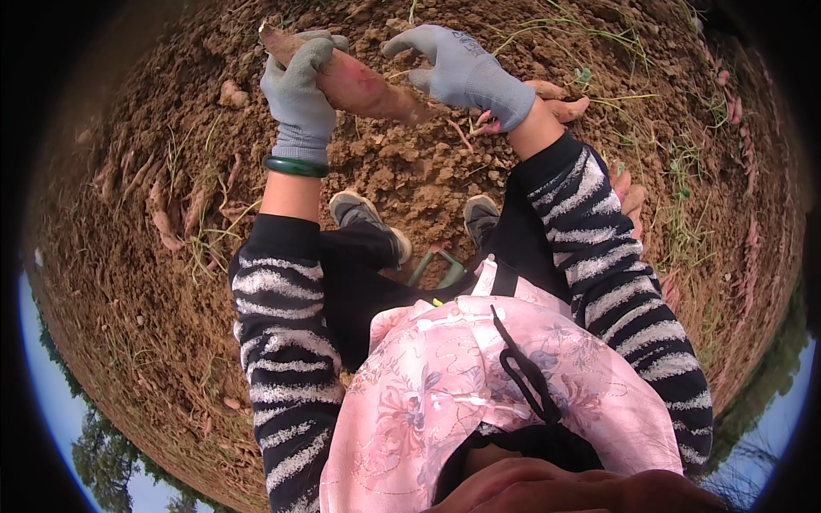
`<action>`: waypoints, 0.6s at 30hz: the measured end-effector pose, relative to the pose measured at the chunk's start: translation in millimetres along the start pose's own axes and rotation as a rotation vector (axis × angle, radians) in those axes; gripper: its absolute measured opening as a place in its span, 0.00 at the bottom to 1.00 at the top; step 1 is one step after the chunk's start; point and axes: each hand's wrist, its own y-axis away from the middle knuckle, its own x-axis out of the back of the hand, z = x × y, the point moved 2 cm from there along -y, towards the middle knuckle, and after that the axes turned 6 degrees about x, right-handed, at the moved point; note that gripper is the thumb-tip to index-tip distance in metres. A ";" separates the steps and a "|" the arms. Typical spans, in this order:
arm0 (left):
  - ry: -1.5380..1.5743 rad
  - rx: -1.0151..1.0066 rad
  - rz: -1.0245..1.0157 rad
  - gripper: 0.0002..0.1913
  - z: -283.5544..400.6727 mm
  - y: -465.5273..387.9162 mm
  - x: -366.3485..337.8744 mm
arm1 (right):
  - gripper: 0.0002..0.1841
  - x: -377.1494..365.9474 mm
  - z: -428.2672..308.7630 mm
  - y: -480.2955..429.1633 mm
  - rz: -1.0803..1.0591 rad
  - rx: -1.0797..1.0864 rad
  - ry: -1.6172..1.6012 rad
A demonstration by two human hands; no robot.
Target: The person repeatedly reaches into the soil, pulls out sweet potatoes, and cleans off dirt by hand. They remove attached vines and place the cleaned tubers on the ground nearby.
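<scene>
My left hand (298,96), in a grey coated work glove, grips a large pinkish sweet potato (362,86) near its thicker upper part. The root lies aslant above the soil, with dirt on its skin and a pale broken tip at the upper left. To the right of its tapered end is my right hand (465,70), also gloved, thumb and forefinger apart and nothing clearly held. A thin rootlet (399,74) shows in the gap between the right fingers and the root. Beneath the right wrist lie more sweet potatoes (567,109), partly hidden by the glove.
Clumpy brown soil (397,160) surrounds my two shoes (362,215). Sweet potatoes (163,211) lie piled at the left, others (632,199) beside my right forearm. A long row (747,154) runs along the far right. Green vines (577,29) are scattered about. A green frame (452,269) shows between my legs.
</scene>
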 end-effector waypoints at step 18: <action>-0.222 0.214 0.193 0.27 15.4 -9.9 -0.9 | 0.35 34.6 63.1 2.2 -0.208 -0.208 0.260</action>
